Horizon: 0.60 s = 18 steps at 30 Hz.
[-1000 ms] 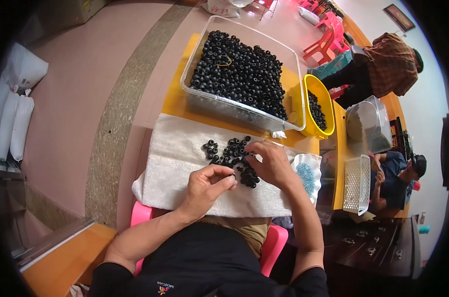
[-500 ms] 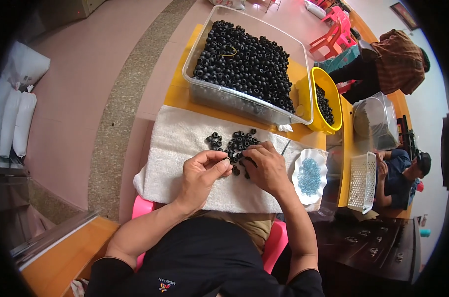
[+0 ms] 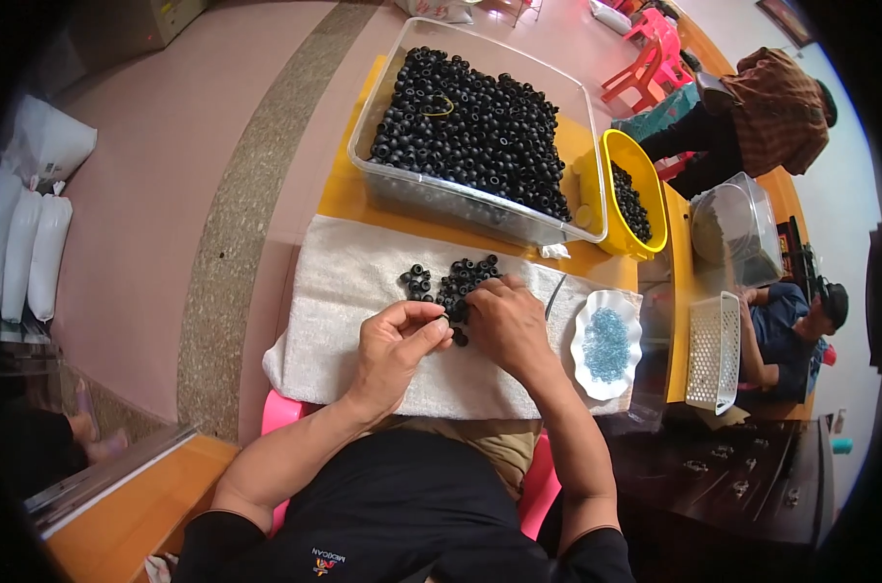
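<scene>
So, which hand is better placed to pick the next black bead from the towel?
Probably the right hand: it is at the black beads on the towel. The left hand seems less free, its fingers pinched together, perhaps on something small.

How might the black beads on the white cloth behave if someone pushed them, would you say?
The black beads look rounded, so they would probably roll. The white cloth looks rough, so it may slow them. Lying loose and close together, they would likely nudge neighbours.
</scene>
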### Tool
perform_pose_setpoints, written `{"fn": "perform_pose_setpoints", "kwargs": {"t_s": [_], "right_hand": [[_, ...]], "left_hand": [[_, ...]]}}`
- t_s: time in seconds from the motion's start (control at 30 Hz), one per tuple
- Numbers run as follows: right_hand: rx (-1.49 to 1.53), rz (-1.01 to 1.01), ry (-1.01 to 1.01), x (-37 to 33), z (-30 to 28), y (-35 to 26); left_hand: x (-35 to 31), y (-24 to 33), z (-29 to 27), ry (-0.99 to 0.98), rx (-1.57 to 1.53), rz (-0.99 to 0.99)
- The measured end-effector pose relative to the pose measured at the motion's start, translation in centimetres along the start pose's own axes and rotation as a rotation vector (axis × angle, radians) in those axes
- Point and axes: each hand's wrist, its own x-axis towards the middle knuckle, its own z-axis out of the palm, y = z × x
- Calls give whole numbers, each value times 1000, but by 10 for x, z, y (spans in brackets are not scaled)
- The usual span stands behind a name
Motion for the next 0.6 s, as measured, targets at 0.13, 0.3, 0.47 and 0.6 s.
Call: {"fn": "perform_pose_setpoints", "kwargs": {"t_s": [0.13, 0.3, 0.47, 0.6], "right_hand": [[16, -40, 40, -4, 1, 1], [240, -48, 241, -21, -19, 0], [62, 158, 318, -72, -39, 32], [-53, 372, 144, -112, -52, 66]], "left_hand": [[0, -4, 2, -24, 9, -17], [-2, -6, -2, -37, 75, 19], [-4, -9, 2, -78, 110, 19], [-8, -10, 7, -87, 99, 2]]}}
